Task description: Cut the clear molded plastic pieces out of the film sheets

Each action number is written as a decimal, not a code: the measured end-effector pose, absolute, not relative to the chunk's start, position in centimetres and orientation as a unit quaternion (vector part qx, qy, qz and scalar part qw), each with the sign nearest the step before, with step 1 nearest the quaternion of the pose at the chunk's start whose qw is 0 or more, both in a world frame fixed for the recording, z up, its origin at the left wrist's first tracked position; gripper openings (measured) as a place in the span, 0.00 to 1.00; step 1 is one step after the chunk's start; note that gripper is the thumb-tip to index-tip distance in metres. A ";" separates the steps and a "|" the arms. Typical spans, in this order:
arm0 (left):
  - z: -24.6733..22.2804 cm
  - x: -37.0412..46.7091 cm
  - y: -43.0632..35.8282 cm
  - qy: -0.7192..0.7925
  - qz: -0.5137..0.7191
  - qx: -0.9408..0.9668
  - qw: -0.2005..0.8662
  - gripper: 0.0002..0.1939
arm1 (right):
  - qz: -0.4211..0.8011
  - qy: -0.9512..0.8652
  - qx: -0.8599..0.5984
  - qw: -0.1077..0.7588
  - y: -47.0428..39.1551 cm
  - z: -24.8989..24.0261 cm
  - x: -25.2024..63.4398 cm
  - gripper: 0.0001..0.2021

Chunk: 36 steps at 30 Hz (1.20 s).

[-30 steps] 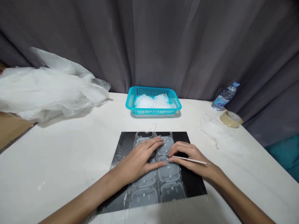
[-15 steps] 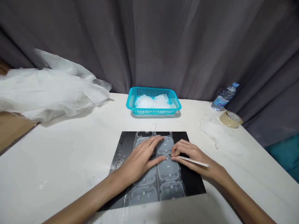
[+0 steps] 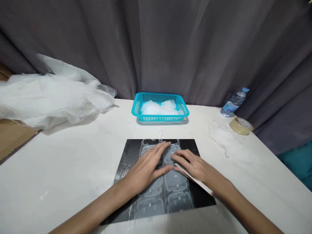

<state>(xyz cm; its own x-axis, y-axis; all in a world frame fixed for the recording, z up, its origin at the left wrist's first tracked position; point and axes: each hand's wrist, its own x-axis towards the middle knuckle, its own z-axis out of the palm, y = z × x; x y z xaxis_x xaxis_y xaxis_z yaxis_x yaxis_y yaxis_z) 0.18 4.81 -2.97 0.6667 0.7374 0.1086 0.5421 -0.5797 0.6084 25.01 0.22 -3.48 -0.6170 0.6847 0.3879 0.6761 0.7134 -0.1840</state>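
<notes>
A translucent plastic sheet of moulded, rounded-square panels [image 3: 175,181] lies on a black board [image 3: 204,198] in front of me. My left hand [image 3: 148,162] rests flat on the sheet, fingers stretched towards its top and thumb out to the right. To its right, my right hand [image 3: 192,164] grips a slim white craft knife [image 3: 201,185]. The knife slants, its tip at the seam between the upper two panels of the right column, close to my left thumb. My right fingers partly cover the tip. The left hand hides part of the left column of panels.
A turquoise basket [image 3: 160,117] with whitish plastic pieces stands behind the board. Sheer white bags [image 3: 56,97] are heaped at left over cardboard [image 3: 17,138]. At right are a water bottle [image 3: 234,103], a tape roll [image 3: 241,126] and clear plastic scraps [image 3: 223,138].
My right hand has shifted slightly left, its fingers now reaching further over the panel. The knife slants more steeply, its rear end lower. My left hand stays in place.
</notes>
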 end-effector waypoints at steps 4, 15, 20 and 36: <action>-3.1 0.3 5.0 0.381 0.181 0.860 0.286 0.41 | -0.061 -0.925 -0.319 0.195 0.3 -4.0 25.2 0.15; -3.8 0.0 5.0 0.386 0.164 0.874 0.246 0.48 | 0.116 -0.628 -0.575 0.512 9.7 -0.3 31.1 0.24; -3.6 -0.3 5.5 0.382 0.140 0.878 0.250 0.46 | 0.165 -0.609 -0.585 0.510 7.3 0.8 31.7 0.22; 2.9 2.2 5.7 0.297 0.310 0.619 0.658 0.15 | 0.508 -0.600 -0.398 0.473 1.1 1.6 26.4 0.18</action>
